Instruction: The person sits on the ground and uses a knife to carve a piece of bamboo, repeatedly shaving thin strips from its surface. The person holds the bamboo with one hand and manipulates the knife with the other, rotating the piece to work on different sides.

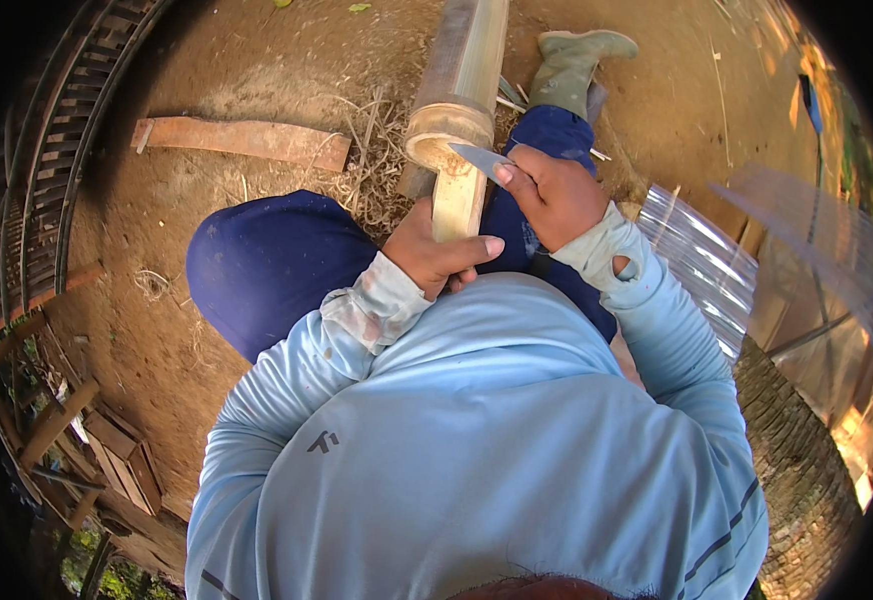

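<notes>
A thick bamboo pole [462, 75] stretches away from me between my legs, its near end cut to a narrower pale strip [457, 205]. Around that strip my left hand [432, 250] is closed, thumb lying across it. My right hand [557, 195] grips a knife, its handle hidden inside the fist. The knife's grey pointed blade [479, 158] lies over the strip, just below the ringed joint [449, 130] of the bamboo. Whether the blade touches the bamboo I cannot tell.
Pale shavings [377, 165] are heaped left of the bamboo on the dirt floor. A reddish board [242, 140] lies beyond my left knee. Clear plastic sheeting [702, 265] and a log [797, 470] are at my right. A slatted wooden structure [57, 150] stands far left.
</notes>
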Demonstrator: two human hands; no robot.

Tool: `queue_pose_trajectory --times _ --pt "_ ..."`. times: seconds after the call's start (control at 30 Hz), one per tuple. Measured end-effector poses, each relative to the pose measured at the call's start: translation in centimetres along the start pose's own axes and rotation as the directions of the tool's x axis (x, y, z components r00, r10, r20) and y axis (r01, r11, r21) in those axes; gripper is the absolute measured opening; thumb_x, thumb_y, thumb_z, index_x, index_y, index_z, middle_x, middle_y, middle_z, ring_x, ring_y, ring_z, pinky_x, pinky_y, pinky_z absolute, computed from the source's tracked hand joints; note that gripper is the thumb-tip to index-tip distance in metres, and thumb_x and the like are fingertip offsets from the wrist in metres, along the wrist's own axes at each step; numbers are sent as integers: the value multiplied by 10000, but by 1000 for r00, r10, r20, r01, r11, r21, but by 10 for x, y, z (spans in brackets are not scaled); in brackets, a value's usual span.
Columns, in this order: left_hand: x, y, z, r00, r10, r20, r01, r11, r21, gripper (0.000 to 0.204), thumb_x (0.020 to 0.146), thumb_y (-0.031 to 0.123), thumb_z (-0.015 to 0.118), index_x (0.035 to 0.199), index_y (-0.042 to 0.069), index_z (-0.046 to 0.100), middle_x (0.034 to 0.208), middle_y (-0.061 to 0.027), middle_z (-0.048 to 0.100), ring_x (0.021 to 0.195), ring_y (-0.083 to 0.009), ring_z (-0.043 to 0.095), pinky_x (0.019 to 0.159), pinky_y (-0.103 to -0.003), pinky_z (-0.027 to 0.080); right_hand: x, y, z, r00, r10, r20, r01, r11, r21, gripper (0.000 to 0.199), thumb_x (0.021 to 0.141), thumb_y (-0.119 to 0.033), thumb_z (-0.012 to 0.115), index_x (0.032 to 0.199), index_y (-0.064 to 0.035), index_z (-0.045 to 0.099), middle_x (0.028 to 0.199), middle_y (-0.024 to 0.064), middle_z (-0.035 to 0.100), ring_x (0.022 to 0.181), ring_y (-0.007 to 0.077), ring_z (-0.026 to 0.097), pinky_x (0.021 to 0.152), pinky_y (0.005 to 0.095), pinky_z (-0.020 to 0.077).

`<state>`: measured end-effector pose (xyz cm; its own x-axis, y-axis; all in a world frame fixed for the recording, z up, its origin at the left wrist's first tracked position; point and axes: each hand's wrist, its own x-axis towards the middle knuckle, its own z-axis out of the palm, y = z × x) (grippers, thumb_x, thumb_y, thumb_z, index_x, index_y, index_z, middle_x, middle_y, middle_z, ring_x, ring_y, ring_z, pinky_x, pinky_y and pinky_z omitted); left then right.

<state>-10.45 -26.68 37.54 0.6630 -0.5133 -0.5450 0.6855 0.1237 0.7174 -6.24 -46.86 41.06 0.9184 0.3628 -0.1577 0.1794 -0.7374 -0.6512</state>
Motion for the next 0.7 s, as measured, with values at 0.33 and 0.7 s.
queue_pose_trajectory --times 0.33,0.7 --pt "-19 14 -10 981 164 -103 -146 976 160 606 846 443 740 1155 -18 497 776 -47 579 601 -115 594 500 -245 482 6 2 12 997 13 74 -20 995 102 322 996 -322 550 884 -21 575 710 227 580 693 448 577 596 486 442" --pt "-70 91 -77 922 168 -350 -14 915 404 435 1037 265 437 1367 -16 450 785 -94 632 568 -143 618 472 -254 509 54 -58 60 995 48 84 -87 825 558 358 1039 -330 498 840 -35 539 609 52 568 528 138 547 511 310 435"
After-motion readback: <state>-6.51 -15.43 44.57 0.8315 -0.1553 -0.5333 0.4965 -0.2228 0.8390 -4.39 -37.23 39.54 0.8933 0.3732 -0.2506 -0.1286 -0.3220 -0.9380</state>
